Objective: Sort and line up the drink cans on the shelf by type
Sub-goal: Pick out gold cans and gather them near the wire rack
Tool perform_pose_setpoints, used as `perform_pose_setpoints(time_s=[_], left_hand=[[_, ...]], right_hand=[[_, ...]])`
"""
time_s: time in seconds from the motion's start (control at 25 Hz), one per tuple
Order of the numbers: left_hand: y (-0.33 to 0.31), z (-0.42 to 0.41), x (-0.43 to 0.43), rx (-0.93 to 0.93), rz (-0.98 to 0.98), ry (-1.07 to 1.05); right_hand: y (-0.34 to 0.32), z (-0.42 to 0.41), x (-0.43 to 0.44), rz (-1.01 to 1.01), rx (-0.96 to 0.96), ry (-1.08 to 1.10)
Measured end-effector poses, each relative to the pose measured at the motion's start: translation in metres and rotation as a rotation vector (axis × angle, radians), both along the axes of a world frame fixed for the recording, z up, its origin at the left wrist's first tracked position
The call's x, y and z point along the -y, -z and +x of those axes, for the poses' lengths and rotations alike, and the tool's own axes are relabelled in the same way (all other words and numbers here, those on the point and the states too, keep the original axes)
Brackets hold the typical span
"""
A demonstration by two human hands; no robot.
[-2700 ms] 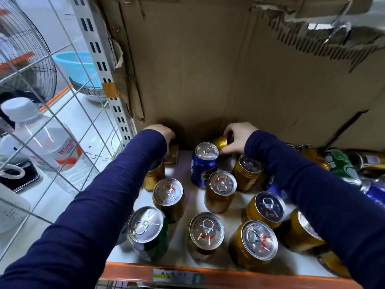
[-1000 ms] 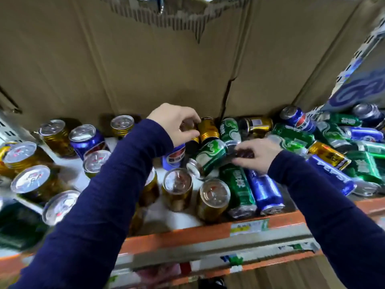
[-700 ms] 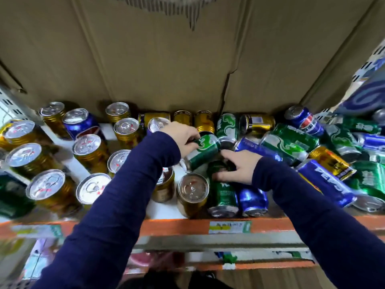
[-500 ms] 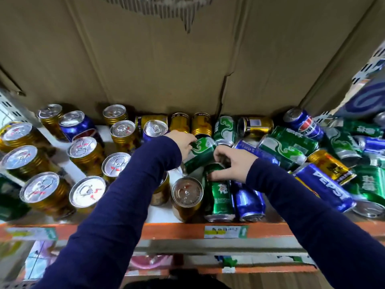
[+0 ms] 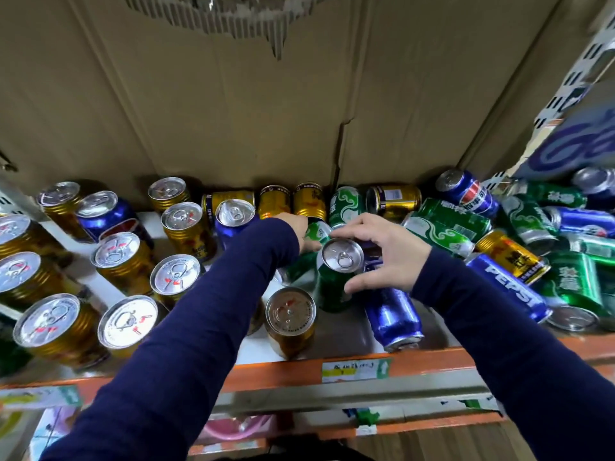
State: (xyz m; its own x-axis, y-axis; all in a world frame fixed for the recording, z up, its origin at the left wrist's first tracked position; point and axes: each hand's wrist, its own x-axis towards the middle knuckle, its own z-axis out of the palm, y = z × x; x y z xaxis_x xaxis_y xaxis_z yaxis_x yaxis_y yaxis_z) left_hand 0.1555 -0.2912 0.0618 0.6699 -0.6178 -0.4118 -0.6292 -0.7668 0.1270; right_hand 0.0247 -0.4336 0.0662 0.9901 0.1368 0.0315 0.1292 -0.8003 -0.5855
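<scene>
One green can stood upright near the shelf front, right hand curled round its top and side. The left hand, half hidden by its sleeve, gripped a tilted green can just beside it. Risk: wedged between that and a lying blue can, a nudge could topple it or roll the blue can off the edge. Half a second earlier it lay flat, base outward.

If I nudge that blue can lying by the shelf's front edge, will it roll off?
Likely rolls readily: the blue can lies on its side. Its end faces the shelf edge, so it should roll sideways, not off. Glossy wall, possibly slippery.
</scene>
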Motion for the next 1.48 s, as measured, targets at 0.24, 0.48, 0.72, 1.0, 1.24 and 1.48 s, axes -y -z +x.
perform_pose_setpoints(time_s=[0.24, 0.48, 0.72, 1.0, 1.24, 1.48], left_hand=[[-0.005, -0.002, -0.002, -0.004, -0.009, 0.002], [-0.031, -0.012, -0.024, 0.048, -0.102, 0.072], [-0.039, -0.020, -0.045, -0.002, -0.172, -0.011], [-0.057, -0.008, -0.050, 0.085, -0.105, 0.032], [-0.059, 0.011, -0.036, 0.230, -0.405, 0.063], [-0.056, 0.037, -0.029, 0.237, -0.381, 0.101]], right_hand=[[-0.004, -0.015, 0.041, 0.013, 0.089, 0.292], [-0.004, -0.010, 0.066, -0.389, -0.243, 0.223], [0.020, -0.004, 0.057, -0.651, -0.253, 0.185], [-0.001, -0.004, 0.067, -0.306, -0.239, 0.263], [-0.043, 0.006, 0.071, -0.181, -0.093, 0.383], [-0.037, 0.030, 0.056, -0.431, -0.258, 0.320]])
